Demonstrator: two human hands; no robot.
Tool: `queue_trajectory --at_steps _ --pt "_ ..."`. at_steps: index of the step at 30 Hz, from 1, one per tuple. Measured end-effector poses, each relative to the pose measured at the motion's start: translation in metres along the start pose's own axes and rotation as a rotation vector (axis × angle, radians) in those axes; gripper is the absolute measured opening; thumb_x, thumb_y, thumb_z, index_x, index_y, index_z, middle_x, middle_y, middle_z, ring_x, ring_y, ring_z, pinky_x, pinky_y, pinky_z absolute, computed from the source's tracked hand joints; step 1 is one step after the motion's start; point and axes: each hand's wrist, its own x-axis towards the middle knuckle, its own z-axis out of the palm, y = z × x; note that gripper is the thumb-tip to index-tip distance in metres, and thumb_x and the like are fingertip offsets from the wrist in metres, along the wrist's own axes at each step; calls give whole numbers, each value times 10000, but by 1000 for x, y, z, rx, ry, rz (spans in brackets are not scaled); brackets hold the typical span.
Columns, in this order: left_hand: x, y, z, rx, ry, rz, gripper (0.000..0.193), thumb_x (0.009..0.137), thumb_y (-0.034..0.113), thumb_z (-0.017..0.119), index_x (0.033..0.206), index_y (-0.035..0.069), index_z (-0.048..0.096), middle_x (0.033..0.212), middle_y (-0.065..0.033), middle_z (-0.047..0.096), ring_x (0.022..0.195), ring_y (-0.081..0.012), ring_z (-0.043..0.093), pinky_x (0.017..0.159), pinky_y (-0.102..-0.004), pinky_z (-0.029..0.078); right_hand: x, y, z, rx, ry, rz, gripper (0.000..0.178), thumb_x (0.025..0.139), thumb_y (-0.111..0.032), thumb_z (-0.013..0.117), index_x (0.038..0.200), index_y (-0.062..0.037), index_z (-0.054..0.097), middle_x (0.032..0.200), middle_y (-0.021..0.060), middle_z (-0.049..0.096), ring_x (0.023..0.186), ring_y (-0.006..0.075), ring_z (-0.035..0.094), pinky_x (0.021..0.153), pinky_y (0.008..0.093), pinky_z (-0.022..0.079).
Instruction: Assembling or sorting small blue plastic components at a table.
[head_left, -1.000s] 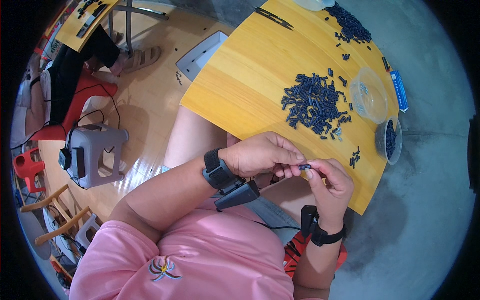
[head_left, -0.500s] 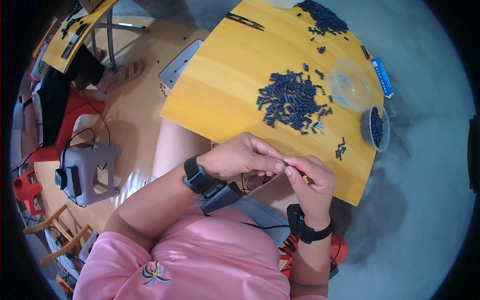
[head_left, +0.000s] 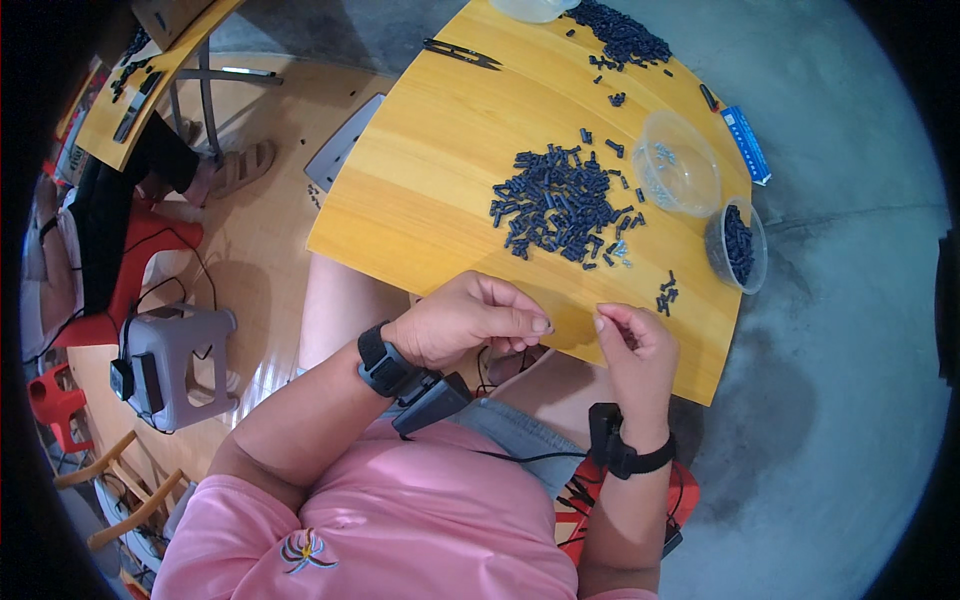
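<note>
And here we are at the table's [head_left: 410, 160] near edge, both hands up and apart! The left hand [head_left: 470, 320] has thumb and forefinger drawn together; whether anything sits in that pinch, I can't tell. The right hand [head_left: 640, 350], thumb raised close to the forefinger, faces it across a small gap, and its hold can't be made out either.

Beyond them lies the big pile of dark parts [head_left: 555, 205], silver bits [head_left: 621, 252] at its near right fringe. A small cluster [head_left: 667, 293] of parts sits between the right hand and the full tub [head_left: 757, 273], dark pieces inside. Just beside that, the clear tub [head_left: 700, 197] with a few pale bits, standing between the pile and the blue box [head_left: 746, 146]. Far end: another pile [head_left: 622, 36], and the snips [head_left: 462, 54] well off left. Down on the floor, a grey stool [head_left: 185, 345]!
</note>
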Motion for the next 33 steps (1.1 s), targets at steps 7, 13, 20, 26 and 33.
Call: queue_trajectory --at_steps 7,13,20,26,33 --pt "1 -1 -4 0 -32 -12 181 863 175 664 934 10 675 800 -30 661 705 -90 588 636 -212 455 32 25 -11 -186 87 -9 66 759 -30 662 810 12 662 727 118 636 611 180 616 586 284 487" --pt "2 1 -8 -24 -72 0 188 867 175 660 956 9 661 823 -24 662 710 -83 589 635 -208 459 58 24 -11 -370 106 -38 60 741 -25 649 786 15 651 728 149 632 639 246 619 611 324 491" --pt "4 3 -11 -89 -91 -43 194 877 174 651 971 4 656 833 -24 660 710 -83 590 639 -206 468 67 34 -5 -363 90 -37 55 737 -22 640 783 8 649 729 154 617 646 270 612 621 346 491" --pt "6 2 -11 -125 -122 -32 201 886 175 642 982 -1 655 836 -24 659 713 -83 591 643 -209 470 70 25 -1 -560 81 -98 59 726 -25 636 775 6 648 729 163 612 670 291 610 629 361 488" --pt "7 4 -10 -133 -113 -53 188 889 162 636 979 -2 653 843 -29 661 716 -84 592 665 -215 483 70 24 -5 -398 96 -52 55 734 -36 645 772 3 643 736 166 618 665 300 610 631 371 490"
